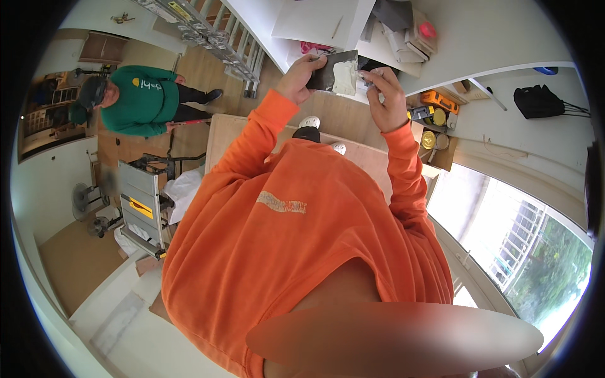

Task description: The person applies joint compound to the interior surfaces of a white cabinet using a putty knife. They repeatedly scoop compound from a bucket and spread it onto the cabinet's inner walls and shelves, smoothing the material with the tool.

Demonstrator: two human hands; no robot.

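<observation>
My left hand (300,80) grips the edge of a flat dark plate (322,78), held out in front of my chest. Whitish putty (345,77) is smeared thickly over the plate's right half. My right hand (386,99) is pinched closed at the plate's right edge, close to the putty. Whatever its fingers hold is too small and hidden to make out. Both arms are raised in orange sleeves.
A wooden board (224,135) lies below me, near my white shoes (309,123). Pale shelving (309,22) stands ahead, with a metal ladder (211,38) to its left. A person in green (140,101) stands at left. Cans (429,140) and an orange tool case (441,101) sit at right.
</observation>
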